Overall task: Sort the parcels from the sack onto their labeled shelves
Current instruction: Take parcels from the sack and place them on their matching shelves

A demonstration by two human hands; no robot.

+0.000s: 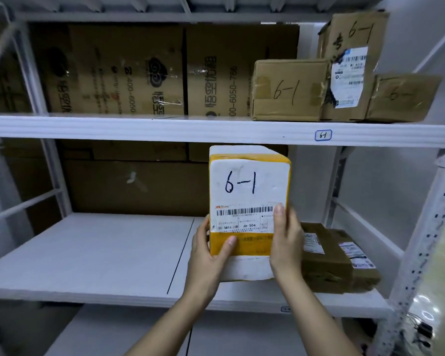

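Both hands [247, 242] hold the parcel [248, 191] between them; three boxes [288, 89] sit on the shelf [165, 129] above and right of them, two parcels [329, 258] just right.

A white foam parcel [247, 199] marked 6-1 is gripped mid-frame by the left hand [208, 250] and right hand [285, 237]; the 6-1 shelf tag [323, 135] is seen just above it, upper right.

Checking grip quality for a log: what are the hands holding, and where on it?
Both hands, left hand and right hand, grip the white foam parcel marked 6-1 by its lower side edges.
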